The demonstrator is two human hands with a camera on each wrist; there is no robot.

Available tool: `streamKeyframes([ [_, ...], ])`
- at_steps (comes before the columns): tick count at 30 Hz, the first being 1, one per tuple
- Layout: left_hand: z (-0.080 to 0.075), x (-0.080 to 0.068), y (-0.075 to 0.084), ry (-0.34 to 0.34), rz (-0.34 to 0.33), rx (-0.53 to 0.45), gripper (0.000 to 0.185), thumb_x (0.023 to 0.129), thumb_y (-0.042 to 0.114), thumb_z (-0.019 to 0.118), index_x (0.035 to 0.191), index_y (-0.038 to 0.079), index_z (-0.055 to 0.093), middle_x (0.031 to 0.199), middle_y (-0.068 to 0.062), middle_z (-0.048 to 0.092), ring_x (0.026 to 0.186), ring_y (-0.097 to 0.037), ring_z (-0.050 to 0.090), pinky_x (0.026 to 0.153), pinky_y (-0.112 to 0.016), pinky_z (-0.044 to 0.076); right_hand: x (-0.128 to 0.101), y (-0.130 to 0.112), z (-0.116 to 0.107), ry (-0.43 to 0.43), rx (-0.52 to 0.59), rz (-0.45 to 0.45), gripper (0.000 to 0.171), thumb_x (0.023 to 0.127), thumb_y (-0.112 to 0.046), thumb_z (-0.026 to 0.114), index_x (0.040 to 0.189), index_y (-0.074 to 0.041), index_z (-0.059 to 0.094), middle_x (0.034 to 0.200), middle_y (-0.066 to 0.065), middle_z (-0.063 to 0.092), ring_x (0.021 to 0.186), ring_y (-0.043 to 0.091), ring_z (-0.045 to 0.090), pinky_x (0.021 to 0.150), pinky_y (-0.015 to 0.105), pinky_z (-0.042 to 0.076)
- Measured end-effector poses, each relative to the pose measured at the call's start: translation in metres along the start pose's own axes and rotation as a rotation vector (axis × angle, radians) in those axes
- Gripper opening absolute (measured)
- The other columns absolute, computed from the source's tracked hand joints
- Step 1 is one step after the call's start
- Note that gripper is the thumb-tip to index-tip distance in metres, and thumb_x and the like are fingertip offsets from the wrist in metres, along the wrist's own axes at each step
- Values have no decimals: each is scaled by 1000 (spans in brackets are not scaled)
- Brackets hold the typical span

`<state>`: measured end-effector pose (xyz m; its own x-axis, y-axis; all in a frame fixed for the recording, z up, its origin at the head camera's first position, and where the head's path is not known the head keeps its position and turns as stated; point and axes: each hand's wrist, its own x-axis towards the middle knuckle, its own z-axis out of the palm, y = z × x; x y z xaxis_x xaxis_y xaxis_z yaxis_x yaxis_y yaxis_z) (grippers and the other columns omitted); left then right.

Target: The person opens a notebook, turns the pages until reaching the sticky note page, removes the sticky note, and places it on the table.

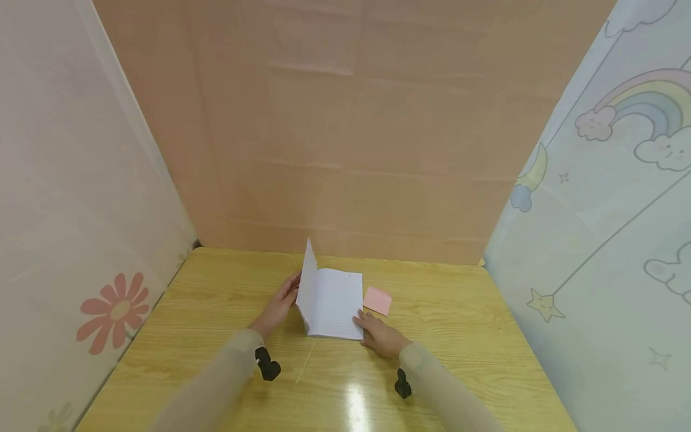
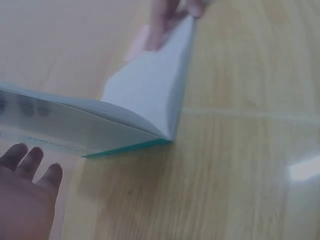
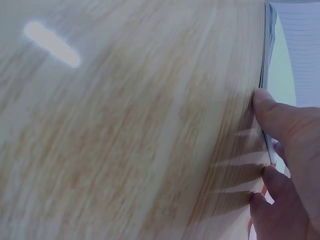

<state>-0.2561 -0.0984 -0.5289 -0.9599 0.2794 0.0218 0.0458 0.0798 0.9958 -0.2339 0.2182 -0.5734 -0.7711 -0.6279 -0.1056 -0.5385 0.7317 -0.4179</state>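
At the left of the wooden table (image 1: 216, 288), just below the frame's centre, the left hand (image 1: 278, 309) lies with fingers straight and relaxed against the outer face of the raised leaf (image 1: 306, 288) of a lined notebook (image 1: 337, 303), propping it near upright rather than gripping it; the left wrist view shows the fingertips (image 2: 30, 160) beside the notebook's teal cover edge, apart from it there, so how firmly the hand bears on the paper is hard to tell. The notebook sits mid-table, its open page flat. At its lower right corner the right hand (image 1: 380, 337) pins the pages down, thumb (image 3: 272, 112) on the page edge and fingers curled along it. Further right, just beside the notebook's upper right corner, lies a pink sticky note (image 1: 377, 300), untouched. The step in hand looks like opening the notebook to a page; the next move likely calls for settling the leaf flat while the right hand steadies the block.
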Motion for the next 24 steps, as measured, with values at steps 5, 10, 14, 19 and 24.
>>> streamKeyframes([
  [5,12,-5,-10,-118,86,304,59,106,19,36,157,10,7,161,-19,8,148,-41,8,117,-61,13,0,2,1,0,14,2,59,98,-25,57,149,-5,36,158,20,23,143,40,26,112,56,32],
  [10,20,-10,-29,-278,139,741,66,105,34,38,157,10,4,162,-20,-1,148,-42,3,116,-64,13,0,-1,-1,-8,18,14,57,97,-23,58,148,-4,38,157,20,25,143,40,27,114,55,31],
  [14,25,-17,-38,-422,108,997,66,103,44,35,157,15,10,162,-17,3,149,-40,5,116,-64,16,0,-3,-2,-7,15,2,56,97,-22,59,146,-4,40,156,20,28,143,41,27,114,56,30],
  [19,29,-26,-37,-523,64,1141,64,102,49,36,156,19,18,163,-13,8,149,-36,9,118,-60,14,1,-4,-2,8,39,-37,56,95,-19,61,147,-11,41,157,15,30,143,41,26,117,55,24],
  [24,32,-26,-23,-546,29,1173,65,102,48,39,156,18,21,163,-13,10,149,-36,11,119,-58,16,3,0,-4,6,32,-31,55,95,-21,61,146,-14,42,158,11,28,145,35,25,119,50,23],
])
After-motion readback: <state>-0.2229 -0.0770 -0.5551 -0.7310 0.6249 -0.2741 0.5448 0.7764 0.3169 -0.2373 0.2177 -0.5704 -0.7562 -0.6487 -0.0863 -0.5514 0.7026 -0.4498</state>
